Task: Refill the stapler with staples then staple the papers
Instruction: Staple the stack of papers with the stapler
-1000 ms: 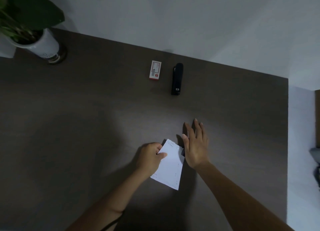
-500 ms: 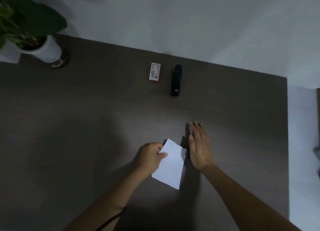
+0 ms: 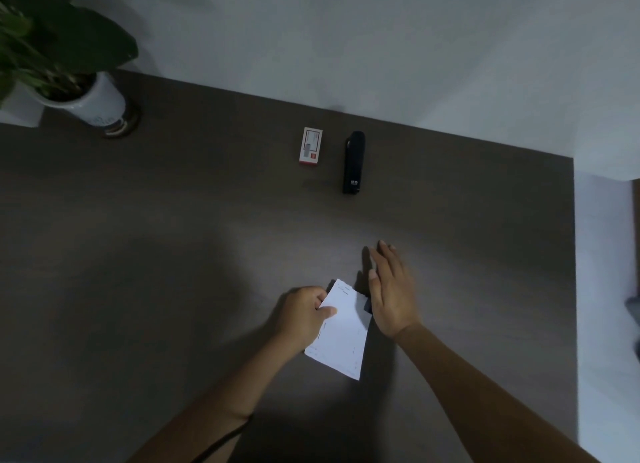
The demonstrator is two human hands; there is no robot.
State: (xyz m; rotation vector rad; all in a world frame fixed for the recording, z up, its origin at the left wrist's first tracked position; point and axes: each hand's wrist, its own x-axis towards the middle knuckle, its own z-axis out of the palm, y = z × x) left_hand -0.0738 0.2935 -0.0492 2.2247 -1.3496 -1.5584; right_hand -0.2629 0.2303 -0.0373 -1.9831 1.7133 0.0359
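On matte table (image 3: 173,254), flat rectangular papers (image 3: 341,334)

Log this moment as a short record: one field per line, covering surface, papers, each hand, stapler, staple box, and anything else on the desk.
surface: dark desk
papers: white sheets, near edge, held
left hand: left hand grips the papers' left edge
right hand: right hand open, flat, beside the papers' right edge
stapler: black stapler, closed, far side, untouched
staple box: staple box, left of the stapler, apart from it
other: potted plant, far left corner
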